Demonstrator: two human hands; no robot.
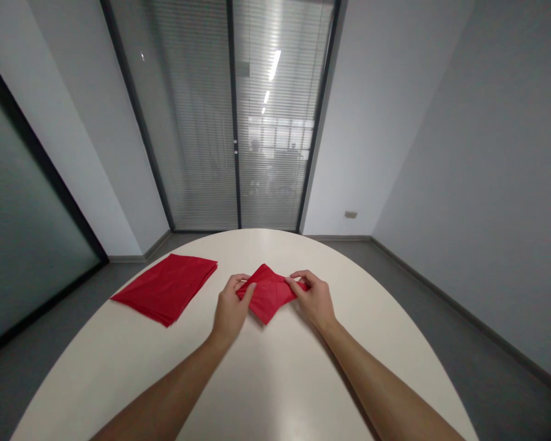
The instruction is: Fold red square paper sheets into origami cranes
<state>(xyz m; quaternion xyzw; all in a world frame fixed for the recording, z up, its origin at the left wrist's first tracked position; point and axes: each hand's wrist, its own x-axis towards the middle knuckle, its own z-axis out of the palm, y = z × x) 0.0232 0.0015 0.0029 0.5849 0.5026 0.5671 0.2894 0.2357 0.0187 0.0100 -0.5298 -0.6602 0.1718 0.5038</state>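
Observation:
Between my two hands, a folded red napkin [267,297] is held a little above the table, one point turned toward me and another away. My left hand [231,304] pinches its left corner, thumb on top and fingers behind. At the right corner, my right hand [314,296] closes thumb and fingers on the napkin in the same way. Some of the fingertips are hidden behind the cloth. To the left lies a flat stack of red napkins [166,288], its layered edges showing on the right; neither hand touches it.
The round white table [261,392] spreads under my forearms. Beyond its far edge stands a glass partition [197,122] with blinds and dark frames. A grey wall [500,153] is on the right, with a small socket plate [351,215] low on the wall ahead.

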